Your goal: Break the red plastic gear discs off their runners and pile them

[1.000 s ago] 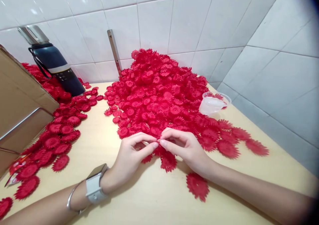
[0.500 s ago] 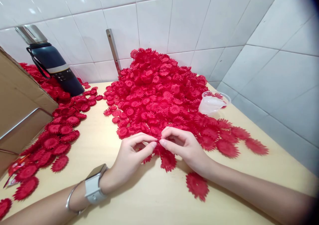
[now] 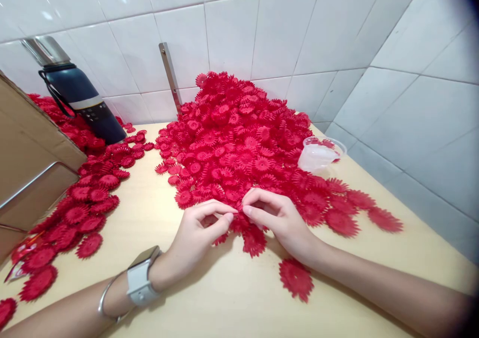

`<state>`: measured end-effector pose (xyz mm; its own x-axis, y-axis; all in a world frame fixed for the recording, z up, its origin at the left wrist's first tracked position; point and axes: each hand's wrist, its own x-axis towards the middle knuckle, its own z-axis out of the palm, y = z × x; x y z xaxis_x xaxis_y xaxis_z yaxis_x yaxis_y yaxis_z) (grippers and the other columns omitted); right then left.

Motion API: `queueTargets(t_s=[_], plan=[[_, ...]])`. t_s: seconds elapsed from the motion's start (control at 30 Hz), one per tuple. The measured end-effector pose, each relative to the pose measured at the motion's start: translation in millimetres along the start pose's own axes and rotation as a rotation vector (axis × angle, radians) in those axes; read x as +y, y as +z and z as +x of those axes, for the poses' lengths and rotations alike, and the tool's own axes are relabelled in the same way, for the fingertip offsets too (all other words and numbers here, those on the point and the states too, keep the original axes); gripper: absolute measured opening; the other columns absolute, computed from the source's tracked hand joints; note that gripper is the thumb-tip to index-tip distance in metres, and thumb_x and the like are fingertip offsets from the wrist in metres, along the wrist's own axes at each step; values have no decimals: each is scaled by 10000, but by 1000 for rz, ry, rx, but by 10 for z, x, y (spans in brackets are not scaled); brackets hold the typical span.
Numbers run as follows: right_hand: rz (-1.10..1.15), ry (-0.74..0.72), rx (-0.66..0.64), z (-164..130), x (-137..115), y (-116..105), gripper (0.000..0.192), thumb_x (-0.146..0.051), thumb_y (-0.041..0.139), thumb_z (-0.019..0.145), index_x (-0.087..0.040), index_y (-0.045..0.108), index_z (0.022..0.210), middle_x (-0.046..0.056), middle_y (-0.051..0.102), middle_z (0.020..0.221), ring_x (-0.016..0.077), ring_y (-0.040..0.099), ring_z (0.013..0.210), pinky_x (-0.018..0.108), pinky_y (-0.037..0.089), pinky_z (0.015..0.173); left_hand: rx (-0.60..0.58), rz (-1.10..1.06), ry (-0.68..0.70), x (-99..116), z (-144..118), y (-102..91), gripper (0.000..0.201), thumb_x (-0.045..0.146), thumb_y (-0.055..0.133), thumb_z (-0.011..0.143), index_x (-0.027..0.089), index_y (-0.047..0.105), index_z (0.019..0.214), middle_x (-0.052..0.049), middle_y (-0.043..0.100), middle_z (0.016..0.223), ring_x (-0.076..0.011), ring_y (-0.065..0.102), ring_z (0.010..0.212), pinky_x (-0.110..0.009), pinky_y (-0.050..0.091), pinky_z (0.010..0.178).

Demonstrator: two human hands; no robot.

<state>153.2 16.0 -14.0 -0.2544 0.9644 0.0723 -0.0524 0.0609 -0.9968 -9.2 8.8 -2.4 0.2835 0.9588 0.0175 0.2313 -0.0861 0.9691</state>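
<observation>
My left hand (image 3: 204, 228) and my right hand (image 3: 279, 220) meet at the front of a large heap of red fringed flower discs (image 3: 239, 143). Thumb and forefinger of each hand are closed in a pinch on a small red flower disc (image 3: 240, 211), which blends into the heap behind and is mostly hidden by the fingertips. Just below the fingers, another flower disc (image 3: 254, 242) lies at the heap's front edge. A loose one (image 3: 296, 279) rests under my right forearm. On my left wrist are a watch (image 3: 142, 278) and a silver bangle (image 3: 103, 300).
A clear plastic cup (image 3: 318, 157) lies tipped at the heap's right side. On the left, more red discs (image 3: 77, 214) spread beside a cardboard box (image 3: 33, 148) and a dark blue flask (image 3: 84, 98). White tiled walls (image 3: 232, 33) border the table (image 3: 179, 308) behind and to the right.
My right fingertips have shifted slightly to the right, widening the small gap between the hands. The disc below the fingers has moved slightly right. My left hand is nearly still.
</observation>
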Motion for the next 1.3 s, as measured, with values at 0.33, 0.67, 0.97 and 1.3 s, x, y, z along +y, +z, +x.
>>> queueTargets(t_s=[0.33,0.67,0.97,1.3], plan=[[-31,-28,24,-15,2,8,85,-213,548,752,-170,540,680,-43,446,589,83,380,509,218,298,469,-1,-15,-38,-17,-2,6,73,217,577,743,161,624,741,3,600,698,-102,517,606,-194,413,558],[15,20,-72,-28,32,14,72,-196,581,734,-164,520,714,-38,498,633,84,463,568,202,369,520,0,-42,-64,-9,13,-3,92,212,552,759,149,596,709,18,557,637,-84,480,548,-185,389,508],[-50,2,-13,-6,42,35,64,-201,578,733,-155,539,713,-34,509,624,86,469,573,203,375,526,-43,-51,-68,19,2,14,95,212,558,760,144,608,716,22,545,650,-66,456,544,-163,375,497],[16,17,-56,-33,41,34,59,-175,596,709,-157,540,709,-50,508,572,66,453,509,182,355,466,-3,-19,-31,18,4,13,82,191,569,749,147,618,700,20,590,673,-78,518,600,-158,409,548]])
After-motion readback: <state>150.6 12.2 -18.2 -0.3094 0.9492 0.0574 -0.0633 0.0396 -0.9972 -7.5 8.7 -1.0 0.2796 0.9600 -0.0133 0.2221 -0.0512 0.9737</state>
